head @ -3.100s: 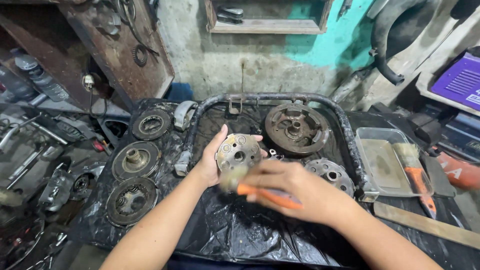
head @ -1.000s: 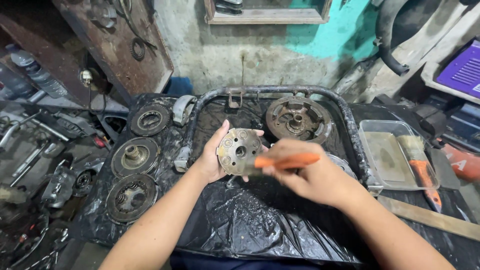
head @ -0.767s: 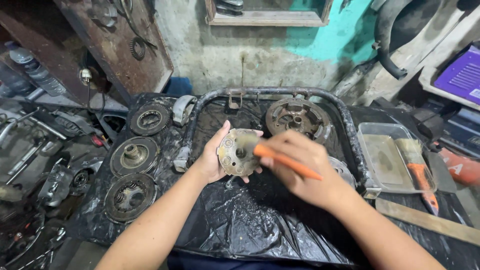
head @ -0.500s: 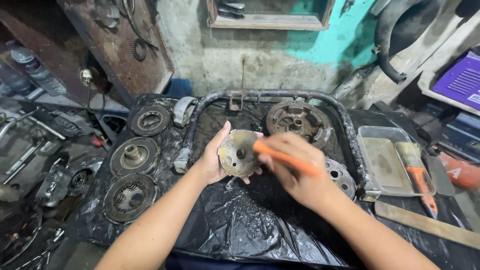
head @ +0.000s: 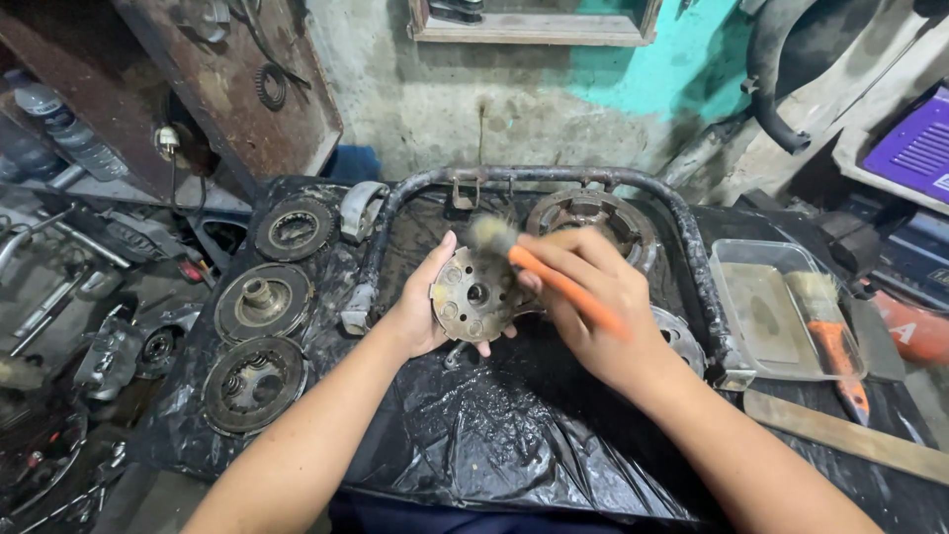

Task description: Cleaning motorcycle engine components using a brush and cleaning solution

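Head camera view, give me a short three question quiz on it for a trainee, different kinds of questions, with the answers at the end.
1. True or false: the left hand holds the round metal part upright over the black plastic sheet.
2. What does the right hand hold against that part? A) a wrench B) an orange-handled brush C) a rag
3. Fill in: a second brush rests on the clear ____ at the right.

Key: 1 true. 2 B. 3 tray.
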